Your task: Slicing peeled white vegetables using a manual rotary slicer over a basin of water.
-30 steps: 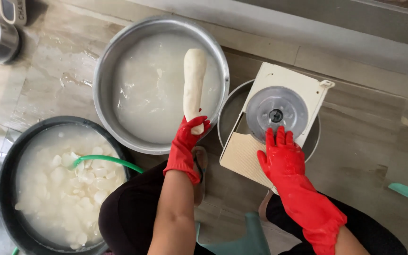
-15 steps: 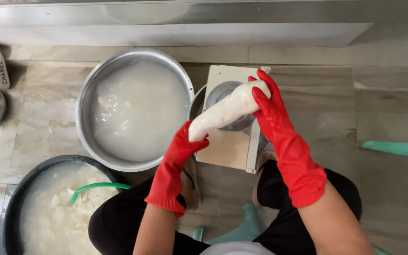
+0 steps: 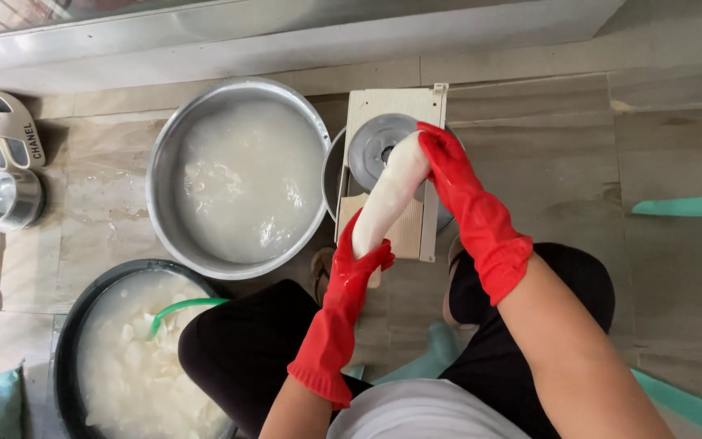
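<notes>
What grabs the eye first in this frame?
Two red-gloved hands at centre: the left hand and right hand grip the ends of a long white peeled root over a cream slicer board. Left of them sits a wide metal basin of cloudy water.

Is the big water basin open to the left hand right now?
Probably not freely: the left hand grips the white root, also held by the right hand. The basin lies close on its left, uncovered, nothing between.
</notes>
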